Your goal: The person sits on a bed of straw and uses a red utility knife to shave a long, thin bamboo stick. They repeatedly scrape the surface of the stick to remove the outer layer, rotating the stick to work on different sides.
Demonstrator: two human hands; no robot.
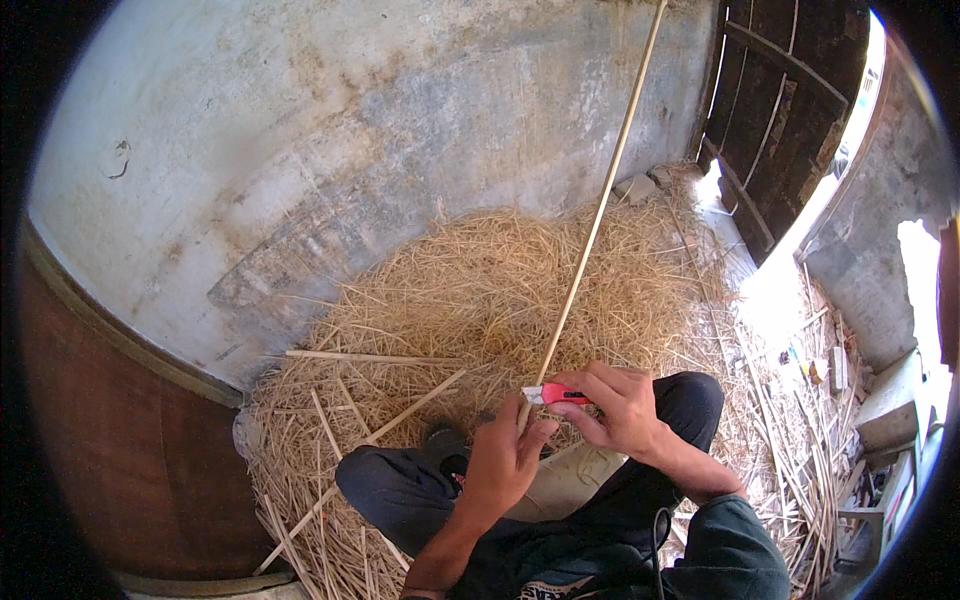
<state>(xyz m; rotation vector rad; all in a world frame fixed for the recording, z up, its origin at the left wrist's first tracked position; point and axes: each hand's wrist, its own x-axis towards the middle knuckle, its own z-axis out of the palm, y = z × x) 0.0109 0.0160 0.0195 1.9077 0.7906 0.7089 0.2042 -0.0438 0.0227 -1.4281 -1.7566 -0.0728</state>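
A long, thin pale stick [600, 215], which looks like bamboo, slants up and away from my lap toward the wall. My left hand [503, 455] is closed round its near end, thumb along the side. In my right hand [622, 408] is a red utility knife [563, 394], its handle gripped between thumb and fingers. The knife's metal front end lies across the stick just beyond my left hand. Whether the blade cuts into the stick is too small to tell. Between my crossed legs a pale cloth or sack [565, 485] lies under my hands.
Straw-like shavings [500, 265] are heaped before me up to the stained wall [330, 150]. Loose sticks [415, 405] lie on them to the left. A brown panel [130, 420] stands at far left. At right are a dark wooden door [775, 110] and more strips [790, 450].
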